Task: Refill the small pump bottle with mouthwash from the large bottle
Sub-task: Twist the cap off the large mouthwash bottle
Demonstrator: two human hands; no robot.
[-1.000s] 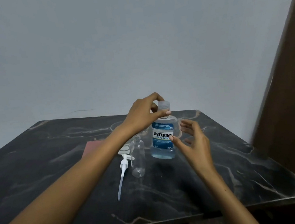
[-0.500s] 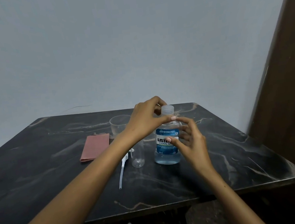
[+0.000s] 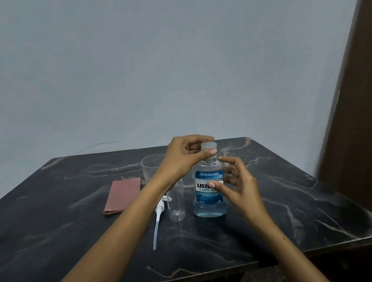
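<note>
The large mouthwash bottle, clear with blue liquid and a blue label, stands upright on the black marble table. My left hand pinches its clear cap between thumb and fingers. My right hand wraps around the bottle's body, thumb on the label. Just left of it stands the small clear bottle, empty and with no top. Its white pump head with dip tube lies on the table beside it.
A clear plastic cup stands behind my left wrist. A folded reddish cloth lies to the left. A dark wooden panel rises at the right, close to the table's right edge.
My right hand has closed in from beside the large bottle onto its body. My left hand has stayed on the cap. The camera view has shifted slightly.
</note>
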